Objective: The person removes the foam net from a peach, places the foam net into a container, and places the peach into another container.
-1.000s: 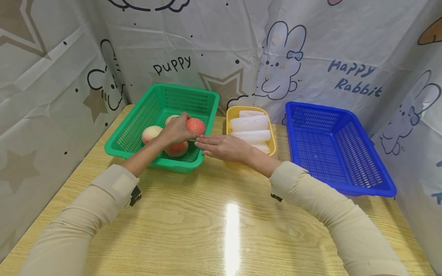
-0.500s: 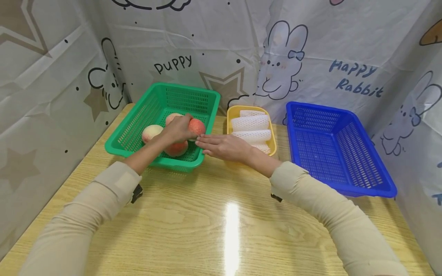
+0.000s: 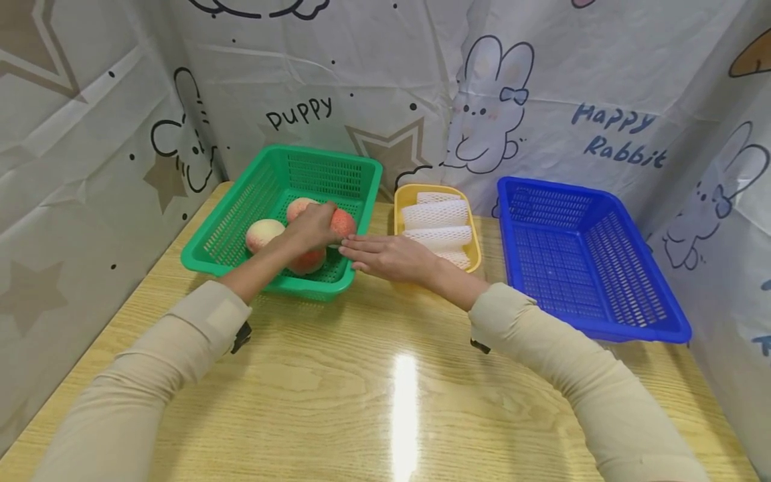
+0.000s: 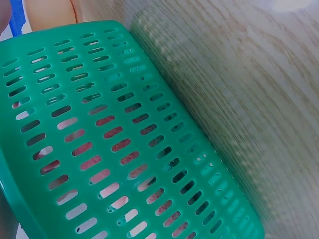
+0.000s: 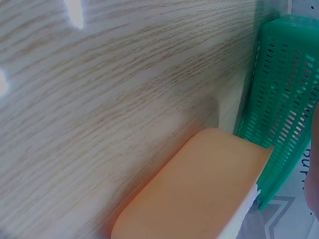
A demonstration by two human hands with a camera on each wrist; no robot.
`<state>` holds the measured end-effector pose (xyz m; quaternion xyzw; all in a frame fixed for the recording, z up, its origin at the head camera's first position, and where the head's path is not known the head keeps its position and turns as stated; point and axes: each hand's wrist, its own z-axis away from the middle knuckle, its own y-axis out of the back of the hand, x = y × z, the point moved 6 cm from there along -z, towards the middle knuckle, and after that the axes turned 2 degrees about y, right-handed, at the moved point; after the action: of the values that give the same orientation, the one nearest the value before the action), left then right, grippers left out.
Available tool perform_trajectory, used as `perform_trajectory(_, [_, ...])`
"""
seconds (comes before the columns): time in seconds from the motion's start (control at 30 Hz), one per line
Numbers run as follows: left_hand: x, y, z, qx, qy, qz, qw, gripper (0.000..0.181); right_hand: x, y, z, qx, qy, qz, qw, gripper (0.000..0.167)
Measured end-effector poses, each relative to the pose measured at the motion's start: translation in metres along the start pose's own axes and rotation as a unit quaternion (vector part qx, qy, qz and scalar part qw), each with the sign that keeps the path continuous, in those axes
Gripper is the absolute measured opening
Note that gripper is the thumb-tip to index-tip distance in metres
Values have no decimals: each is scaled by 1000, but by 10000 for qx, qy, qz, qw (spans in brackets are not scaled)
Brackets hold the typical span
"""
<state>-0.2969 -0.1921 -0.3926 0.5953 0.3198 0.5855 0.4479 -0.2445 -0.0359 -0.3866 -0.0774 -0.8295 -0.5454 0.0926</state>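
In the head view, several pink-and-cream peaches lie in a green basket [image 3: 207,258] at the left. My left hand [image 3: 313,229] reaches over its front side and grips the red peach [image 3: 343,223] at the right, thumb in front and fingers behind. Beside it are a pale peach [image 3: 264,234], a rear peach [image 3: 299,207] and a partly covered front peach [image 3: 308,262]. A pale patch shows under the left thumb, too small to identify. My right hand [image 3: 391,258] has straight fingers, their tips at the basket's right rim, close to the left thumb. The left wrist view shows mainly the basket's slotted wall [image 4: 109,134].
A yellow tray [image 3: 399,201] with several white foam net sleeves [image 3: 436,215] stands beside the green basket, partly under my right hand. A blue basket [image 3: 647,288] stands at the right. Behind the wooden table [image 3: 337,375] hangs a printed cloth [image 3: 385,67].
My left hand has shifted slightly to the right around the red peach, uncovering more of the rear peach. The right hand stays in nearly the same place.
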Motion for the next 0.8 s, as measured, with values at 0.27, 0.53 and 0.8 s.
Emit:
perform_trajectory(0.27, [1,-2,-2,17,-50,-206,9998,72,0,-2,0,59,-24,-112,9999,39])
perform_trajectory(0.53, [6,-4,-4,-55,-124,-578,9982,64,1,-1,1,87,-20,-48,9999,39])
perform_trajectory(0.8, [8,-7,-5,-225,-95,-919,9955,48,1,-1,0,100,-24,24,9999,39])
